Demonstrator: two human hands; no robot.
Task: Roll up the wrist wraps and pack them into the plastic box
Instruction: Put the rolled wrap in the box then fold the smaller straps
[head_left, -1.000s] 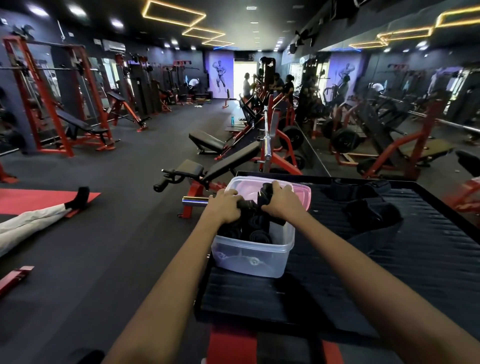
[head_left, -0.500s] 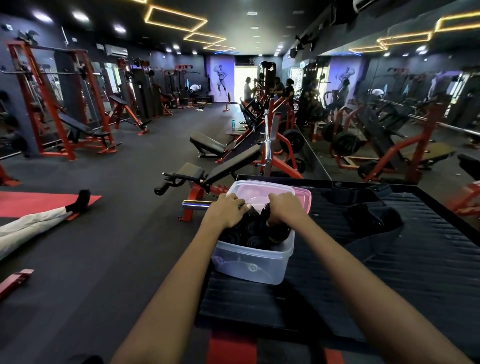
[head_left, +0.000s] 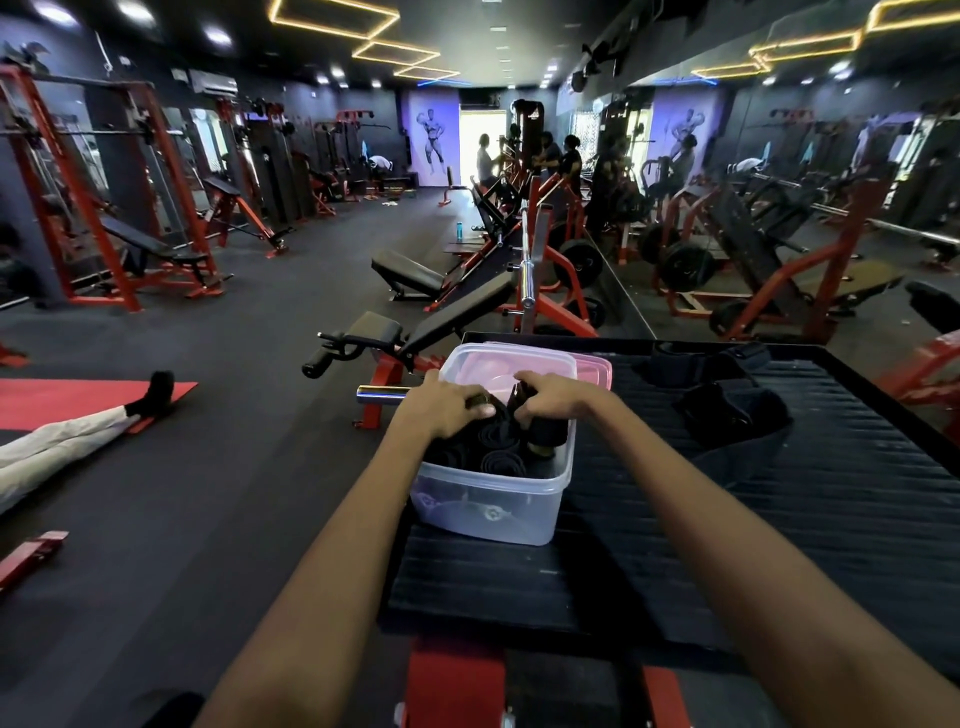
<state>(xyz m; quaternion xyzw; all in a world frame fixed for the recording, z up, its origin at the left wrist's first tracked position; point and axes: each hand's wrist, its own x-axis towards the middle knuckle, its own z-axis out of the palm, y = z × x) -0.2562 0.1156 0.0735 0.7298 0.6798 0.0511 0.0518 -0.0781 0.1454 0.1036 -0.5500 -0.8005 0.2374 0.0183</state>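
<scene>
Head camera looks down on a clear plastic box (head_left: 493, 506) sitting on the left part of a ribbed black platform (head_left: 779, 519), a little below the frame's centre. Rolled black wrist wraps (head_left: 501, 460) lie packed inside the box, their coiled ends facing up. Both hands are over the box's open top. The left hand (head_left: 441, 410), at about 9 o'clock from the wraps, curls its fingers down onto the rolls at the box's left side, pressing and gripping them. The right hand (head_left: 558, 397), at about 2 o'clock from the rolls, has its fingers curled round an upright roll (head_left: 545, 434) with a tan end at the box's right side. A pink lid (head_left: 592, 366) lies behind the box at 12 o'clock, touching or partly under it; which one cannot be told. Loose black straps (head_left: 727, 410) lie heaped on the platform at 3 o'clock from the box, well apart from it. At 9 o'clock, a person's leg (head_left: 67, 441) in pale trousers rests on a red mat (head_left: 62, 397).
</scene>
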